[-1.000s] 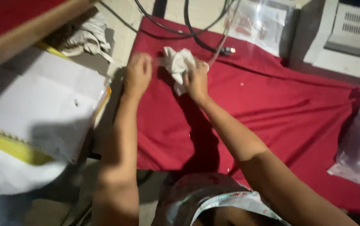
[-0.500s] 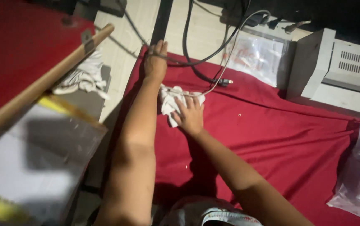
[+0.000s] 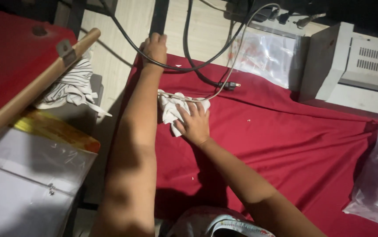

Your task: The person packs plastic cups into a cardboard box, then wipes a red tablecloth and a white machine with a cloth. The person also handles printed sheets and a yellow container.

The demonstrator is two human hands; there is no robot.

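Right hand [image 3: 193,125] pressed flat, fingers spread, on a crumpled white cloth [image 3: 171,109] lying on the red cloth [image 3: 285,140] covering the surface. Left hand [image 3: 154,47] stretched to the far edge of the red cloth, fingers curled there beside a black cable [image 3: 189,66]; grip unclear. Thin white cord [image 3: 224,83] crossing the white cloth.

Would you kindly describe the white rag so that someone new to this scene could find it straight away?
Start at the big red cloth spread across the middle. Near its upper left part, the right hand presses flat on a small crumpled white rag, beside the outstretched left arm. Unlike the striped cloth off to the left, it is plain white and lies on the red cloth, with a thin pale cable running over it.
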